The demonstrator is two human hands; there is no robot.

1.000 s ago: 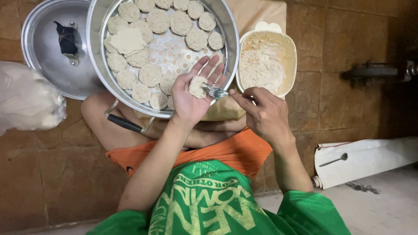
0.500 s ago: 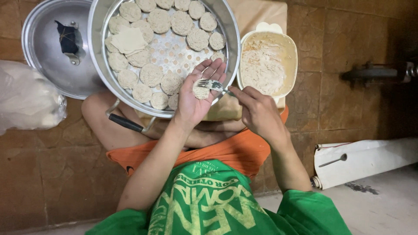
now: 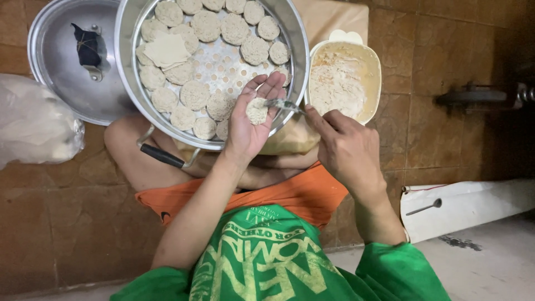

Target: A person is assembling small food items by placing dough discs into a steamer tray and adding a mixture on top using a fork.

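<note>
palm-up left hand (image 3: 249, 124) cupping dumpling (image 3: 257, 110), right hand (image 3: 344, 146) pressing fork (image 3: 283, 104)

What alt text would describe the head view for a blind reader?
The left hand cups a small dumpling while the right hand presses it with a metal utensil, above a perforated steamer tray ringed with dumplings. A cream bowl of filling sits beside it.
</note>
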